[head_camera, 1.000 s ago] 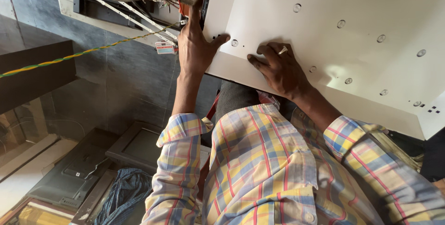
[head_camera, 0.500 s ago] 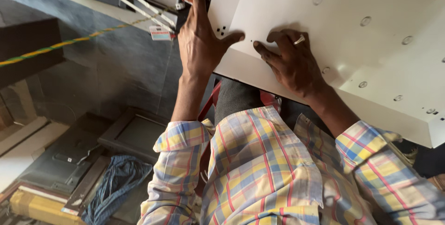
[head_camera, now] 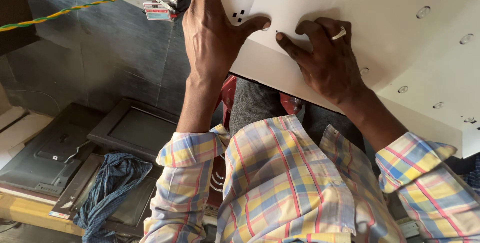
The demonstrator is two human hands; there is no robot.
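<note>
Two hands flat on white panel (head_camera: 380,28) | cable (head_camera: 75,9) left

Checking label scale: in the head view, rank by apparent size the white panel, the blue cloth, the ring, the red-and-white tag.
1. white panel, largest by far.
2. blue cloth, lying farther from the camera, so its rank is apparent only.
3. red-and-white tag.
4. ring on the right hand, smallest.

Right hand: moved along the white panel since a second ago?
Yes. The right hand slid toward the panel's corner holes on the white panel, its fingertips now nearly meeting the left hand's thumb.
</note>
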